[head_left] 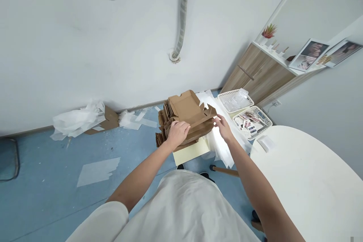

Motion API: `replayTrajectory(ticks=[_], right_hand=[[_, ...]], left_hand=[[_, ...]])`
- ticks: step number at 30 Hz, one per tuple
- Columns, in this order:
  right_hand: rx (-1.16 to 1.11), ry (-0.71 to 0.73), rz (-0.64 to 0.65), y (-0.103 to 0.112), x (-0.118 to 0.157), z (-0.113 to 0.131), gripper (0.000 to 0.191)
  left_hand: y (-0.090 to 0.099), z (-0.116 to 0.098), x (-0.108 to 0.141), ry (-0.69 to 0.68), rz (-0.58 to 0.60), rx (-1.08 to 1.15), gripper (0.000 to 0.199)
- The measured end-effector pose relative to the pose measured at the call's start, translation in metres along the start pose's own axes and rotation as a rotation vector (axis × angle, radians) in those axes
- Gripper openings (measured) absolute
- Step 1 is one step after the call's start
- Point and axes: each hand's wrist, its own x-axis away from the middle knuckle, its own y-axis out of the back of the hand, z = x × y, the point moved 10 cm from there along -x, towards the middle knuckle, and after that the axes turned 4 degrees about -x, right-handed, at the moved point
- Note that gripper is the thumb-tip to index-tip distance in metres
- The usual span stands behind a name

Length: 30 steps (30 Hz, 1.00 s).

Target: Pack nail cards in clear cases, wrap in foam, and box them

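Observation:
A stack of flattened and partly folded brown cardboard boxes (185, 106) stands in front of me on a pale yellow surface (193, 152). My left hand (178, 133) is at the near left of the uppermost cardboard box, its fingers curled over the edge. At the right end of that box, my right hand (223, 126) pinches the raised cardboard edge between thumb and fingers. White sheets of thin packing material (219, 147) hang beside the stack, partly under my right forearm.
Right of the stack are a white basket of clear plastic pieces (235, 100) and a white basket of small packets (252, 123). A round white table (309, 181) carries a small clear packet (266, 143). On the floor at left lie an open carton (109, 119) and plastic wrap (76, 119).

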Motion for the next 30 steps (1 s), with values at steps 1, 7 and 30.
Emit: replayTrajectory(ticks=[1,7,30], right_hand=[[-0.101,-0.059,0.013,0.000,-0.004,0.000,0.056],[0.002,-0.040,0.006,0.004,-0.007,0.018,0.057],[0.059,-0.258,-0.892,0.249,0.243,-0.116,0.042]], left_hand=[[0.001,-0.005,0.003,-0.017,-0.010,-0.006,0.030],[-0.006,-0.032,0.018,-0.107,0.013,0.031,0.027],[-0.114,-0.190,0.005,0.025,0.219,0.776,0.064]])
